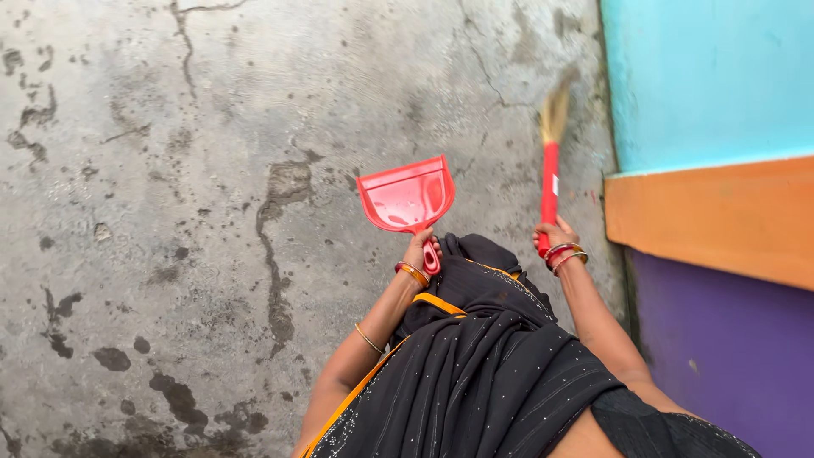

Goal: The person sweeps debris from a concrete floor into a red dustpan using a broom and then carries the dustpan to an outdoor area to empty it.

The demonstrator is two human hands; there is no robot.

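- A red plastic dustpan is held above the cracked, stained concrete floor. The tray is flat and fan-shaped, with a raised rim and a glossy inner face tilted towards the camera.
- The left hand is closed around the dustpan's short red handle; bangles are worn at the wrist.
- A broom is held near the wall, with a red sleeve on the handle and pale straw bristles, blurred, pointing at the floor.
- The right hand is clenched on the lower end of the red sleeve.
- A turquoise, orange and purple wall is seen just beside the broom.
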